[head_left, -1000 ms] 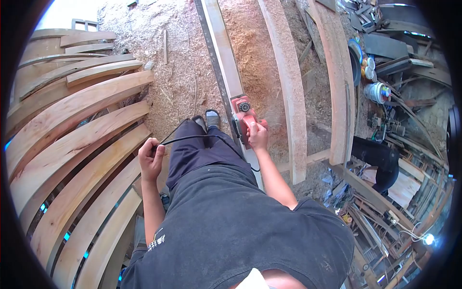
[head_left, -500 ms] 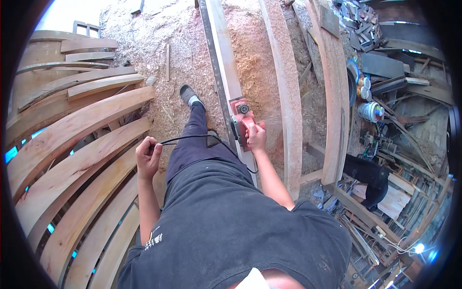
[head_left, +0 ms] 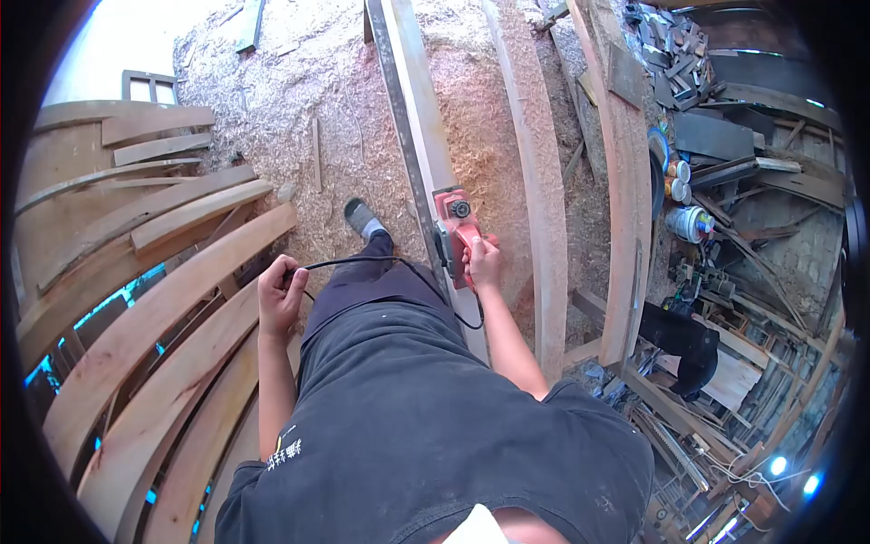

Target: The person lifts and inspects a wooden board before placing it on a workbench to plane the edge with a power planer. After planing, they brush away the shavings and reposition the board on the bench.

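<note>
A red electric planer [head_left: 450,210] rests on a long pale wooden beam [head_left: 426,109] in front of me. My right hand [head_left: 483,263] is wrapped round the planer's rear handle. Off to the left of my body, my left hand [head_left: 282,295] is closed on the black power cable [head_left: 349,261]. From there the cable runs across my thigh and loops beside the beam towards the back of the tool. Fingers cover part of the handle.
Curved planks [head_left: 172,317] are stacked on the left. Right of the beam lie another shavings-covered beam [head_left: 541,181] and a wider timber [head_left: 625,181]. Paint buckets [head_left: 689,224] and scrap wood stand farther right, near a person in dark clothes [head_left: 693,349]. Shavings cover the ground.
The view has shifted slightly, and my visible foot appears lower and nearer my body. Both hands keep their holds, with the planer at nearly the same place on the beam.
</note>
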Demonstrator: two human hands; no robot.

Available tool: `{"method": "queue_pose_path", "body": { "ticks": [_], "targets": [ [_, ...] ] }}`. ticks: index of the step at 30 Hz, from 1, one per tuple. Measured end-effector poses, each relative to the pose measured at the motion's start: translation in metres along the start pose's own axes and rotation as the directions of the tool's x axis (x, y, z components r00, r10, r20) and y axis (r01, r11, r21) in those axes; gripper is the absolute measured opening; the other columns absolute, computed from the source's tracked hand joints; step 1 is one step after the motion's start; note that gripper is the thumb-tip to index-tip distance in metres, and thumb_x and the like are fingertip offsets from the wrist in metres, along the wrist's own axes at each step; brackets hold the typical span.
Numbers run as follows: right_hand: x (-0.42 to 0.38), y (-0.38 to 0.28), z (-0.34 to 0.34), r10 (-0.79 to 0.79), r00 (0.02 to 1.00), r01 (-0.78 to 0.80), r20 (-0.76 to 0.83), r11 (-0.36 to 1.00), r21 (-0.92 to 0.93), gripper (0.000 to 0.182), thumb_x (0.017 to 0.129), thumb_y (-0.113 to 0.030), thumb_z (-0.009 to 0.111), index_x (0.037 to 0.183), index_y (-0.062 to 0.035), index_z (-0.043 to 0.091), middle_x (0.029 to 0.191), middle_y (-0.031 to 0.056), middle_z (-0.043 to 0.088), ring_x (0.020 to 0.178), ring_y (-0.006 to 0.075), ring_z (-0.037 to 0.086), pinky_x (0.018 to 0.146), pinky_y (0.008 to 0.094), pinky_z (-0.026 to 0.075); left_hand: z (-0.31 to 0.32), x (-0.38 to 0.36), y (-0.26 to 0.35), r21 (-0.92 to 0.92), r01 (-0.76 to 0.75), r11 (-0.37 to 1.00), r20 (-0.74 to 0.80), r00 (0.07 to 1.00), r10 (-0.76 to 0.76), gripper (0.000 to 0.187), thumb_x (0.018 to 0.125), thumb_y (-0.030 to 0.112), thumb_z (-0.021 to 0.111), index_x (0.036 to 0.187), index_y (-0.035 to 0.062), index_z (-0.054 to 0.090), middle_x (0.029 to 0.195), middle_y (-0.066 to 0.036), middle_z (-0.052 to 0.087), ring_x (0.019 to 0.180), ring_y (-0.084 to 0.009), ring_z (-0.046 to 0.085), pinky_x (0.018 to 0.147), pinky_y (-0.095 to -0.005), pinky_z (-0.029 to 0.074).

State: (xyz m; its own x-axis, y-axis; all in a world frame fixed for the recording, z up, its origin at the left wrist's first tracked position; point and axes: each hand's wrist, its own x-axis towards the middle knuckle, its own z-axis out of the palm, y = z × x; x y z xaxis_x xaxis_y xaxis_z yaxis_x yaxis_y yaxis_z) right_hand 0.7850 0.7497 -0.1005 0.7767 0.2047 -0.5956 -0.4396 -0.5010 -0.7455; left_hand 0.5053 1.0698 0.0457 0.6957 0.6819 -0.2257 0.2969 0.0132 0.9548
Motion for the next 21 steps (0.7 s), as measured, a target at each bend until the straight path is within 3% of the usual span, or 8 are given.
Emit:
{"method": "queue_pose_path", "body": {
  "ticks": [21],
  "targets": [
    [0.14, -0.155, 0.096, -0.026, 0.999, 0.025, 0.033, 0.999, 0.039, 0.046, 0.108, -0.038, 0.055, 0.079, -0.004, 0.066, 0.063, 0.0027, 0.062, 0.043, 0.0098, 0.052, 0.038, 0.0269, 0.04, -0.059, 0.165, 0.024, -0.033, -0.072, 0.997, -0.031, 0.997, 0.071, 0.023, 0.108, 0.016, 0.069, 0.094, 0.0013, 0.059, 0.079, 0.005, 0.052, 0.072, -0.0033, 0.047, 0.063, -0.0223, 0.038]
  ]
}}
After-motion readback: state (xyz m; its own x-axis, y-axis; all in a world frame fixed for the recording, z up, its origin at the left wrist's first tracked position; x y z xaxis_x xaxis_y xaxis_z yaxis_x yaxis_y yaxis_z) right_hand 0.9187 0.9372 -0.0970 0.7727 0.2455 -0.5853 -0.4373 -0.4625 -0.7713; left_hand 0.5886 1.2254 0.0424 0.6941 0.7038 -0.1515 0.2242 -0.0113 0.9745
